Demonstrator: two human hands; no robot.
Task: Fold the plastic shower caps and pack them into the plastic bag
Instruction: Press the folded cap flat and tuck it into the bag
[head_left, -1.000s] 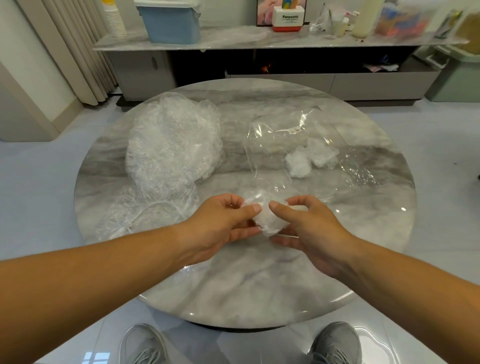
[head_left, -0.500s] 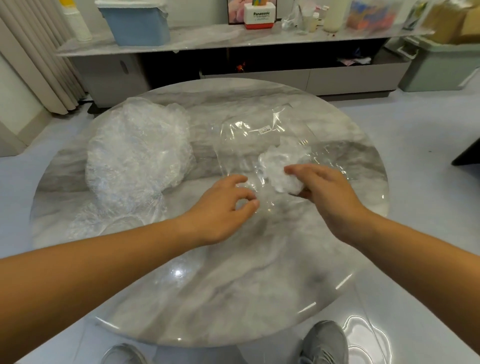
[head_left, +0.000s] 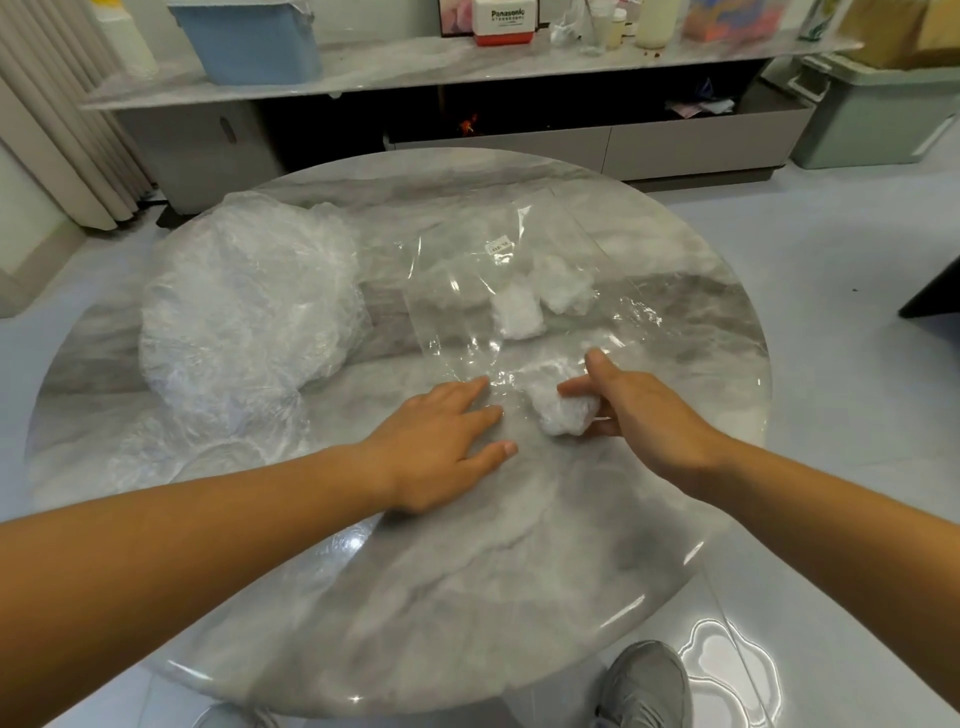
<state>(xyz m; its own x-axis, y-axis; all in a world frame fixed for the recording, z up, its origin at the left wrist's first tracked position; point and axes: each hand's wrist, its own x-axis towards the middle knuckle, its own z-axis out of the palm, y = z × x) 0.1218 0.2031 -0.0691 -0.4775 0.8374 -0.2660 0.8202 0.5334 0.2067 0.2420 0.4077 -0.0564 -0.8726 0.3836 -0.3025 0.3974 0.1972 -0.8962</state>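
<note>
One folded cap (head_left: 563, 410), a white wad, gripped by right hand (head_left: 639, 415) at near edge of clear bag (head_left: 462, 296). Beside it, left hand (head_left: 441, 441) flat, fingers straight, tips at bag's edge. Inside bag: two folded caps (head_left: 517, 312). Further left, pile of loose caps (head_left: 244, 306) on marble table (head_left: 467, 597).

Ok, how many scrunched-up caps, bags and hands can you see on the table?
Folded caps: 3
Plastic bag: 1
Pile of unfolded caps: 1
Hands: 2, left hand, right hand
Total: 7
</note>
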